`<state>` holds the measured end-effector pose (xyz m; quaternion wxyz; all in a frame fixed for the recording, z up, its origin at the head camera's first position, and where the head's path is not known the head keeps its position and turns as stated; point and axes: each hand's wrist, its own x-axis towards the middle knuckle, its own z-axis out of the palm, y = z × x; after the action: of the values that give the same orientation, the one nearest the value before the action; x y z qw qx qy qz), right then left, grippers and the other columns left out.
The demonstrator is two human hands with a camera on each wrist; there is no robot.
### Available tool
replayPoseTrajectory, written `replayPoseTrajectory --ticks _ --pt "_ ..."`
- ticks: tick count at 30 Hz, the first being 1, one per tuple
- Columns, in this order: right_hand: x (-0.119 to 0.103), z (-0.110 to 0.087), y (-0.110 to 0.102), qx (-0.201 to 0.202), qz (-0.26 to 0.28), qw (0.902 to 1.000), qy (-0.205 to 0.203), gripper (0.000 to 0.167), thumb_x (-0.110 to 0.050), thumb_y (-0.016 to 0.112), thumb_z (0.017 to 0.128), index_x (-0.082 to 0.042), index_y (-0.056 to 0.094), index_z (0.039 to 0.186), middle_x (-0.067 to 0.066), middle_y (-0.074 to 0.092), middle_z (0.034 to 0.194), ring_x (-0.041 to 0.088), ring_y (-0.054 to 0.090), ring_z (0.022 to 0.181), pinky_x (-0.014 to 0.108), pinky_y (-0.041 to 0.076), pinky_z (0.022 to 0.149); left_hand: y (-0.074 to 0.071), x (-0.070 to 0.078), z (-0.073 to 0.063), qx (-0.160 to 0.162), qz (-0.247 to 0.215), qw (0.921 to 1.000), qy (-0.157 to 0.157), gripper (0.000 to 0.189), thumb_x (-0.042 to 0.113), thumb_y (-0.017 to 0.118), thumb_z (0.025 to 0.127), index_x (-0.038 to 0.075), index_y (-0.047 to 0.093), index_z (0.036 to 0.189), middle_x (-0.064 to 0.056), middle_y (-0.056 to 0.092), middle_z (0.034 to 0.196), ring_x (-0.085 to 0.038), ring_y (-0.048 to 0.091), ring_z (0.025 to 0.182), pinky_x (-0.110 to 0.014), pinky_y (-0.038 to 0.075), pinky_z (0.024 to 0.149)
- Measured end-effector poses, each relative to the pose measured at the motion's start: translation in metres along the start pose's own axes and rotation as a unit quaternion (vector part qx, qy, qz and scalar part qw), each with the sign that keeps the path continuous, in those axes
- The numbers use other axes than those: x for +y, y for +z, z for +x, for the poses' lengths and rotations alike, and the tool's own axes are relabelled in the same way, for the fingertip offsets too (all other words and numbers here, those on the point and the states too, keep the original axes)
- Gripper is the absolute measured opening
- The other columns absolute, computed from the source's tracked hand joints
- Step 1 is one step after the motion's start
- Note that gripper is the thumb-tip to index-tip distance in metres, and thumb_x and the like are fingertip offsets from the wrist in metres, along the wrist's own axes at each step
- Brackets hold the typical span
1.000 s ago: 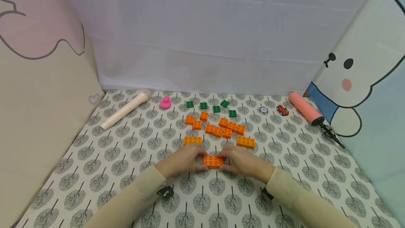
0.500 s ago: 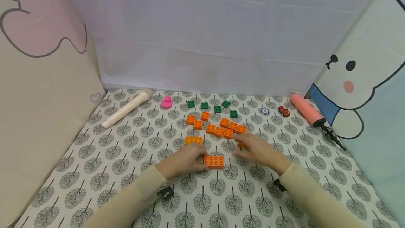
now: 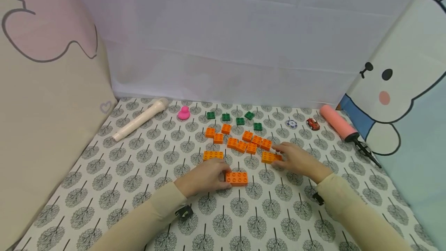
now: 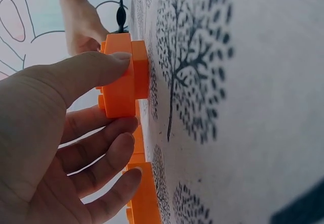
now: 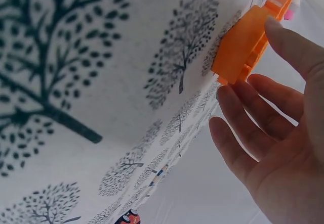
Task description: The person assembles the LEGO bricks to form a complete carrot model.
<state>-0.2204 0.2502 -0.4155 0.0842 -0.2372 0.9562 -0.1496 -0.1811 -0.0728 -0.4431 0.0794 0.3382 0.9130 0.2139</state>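
Pinching its left end, the left hand now steadies the orange eight-stud brick alone. In front of that brick, tree-print cloth offers sliding room; behind it, orange four-stud bricks would limit backward movement. To its right and farther back, the right hand has moved off to straddle the right end of an amber eight-stud brick, thumb and fingers apart; firm contact I cannot tell.

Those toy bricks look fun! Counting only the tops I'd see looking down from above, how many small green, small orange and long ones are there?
Small green bricks: 5
Small orange bricks: 9
Long bricks: 3
Total: 17 brick tops
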Motion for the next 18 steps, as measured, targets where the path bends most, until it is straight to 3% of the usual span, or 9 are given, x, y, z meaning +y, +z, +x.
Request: replayPoseTrajectory --ticks 18 --pt "0.0054 -0.0001 0.0069 0.005 -0.019 0.9998 -0.004 0.050 -0.032 0.074 0.090 -0.001 0.065 0.128 0.014 0.066 0.119 0.032 0.061 0.108 0.052 0.048 0.097 -0.0008 0.0015 0.0009 -0.001 -0.005 1.0000 0.000 0.042 0.039 0.078 0.085 0.014 0.070 0.117 0.006 0.066 0.106 -0.005 0.056 0.089 -0.026 0.052 0.087"
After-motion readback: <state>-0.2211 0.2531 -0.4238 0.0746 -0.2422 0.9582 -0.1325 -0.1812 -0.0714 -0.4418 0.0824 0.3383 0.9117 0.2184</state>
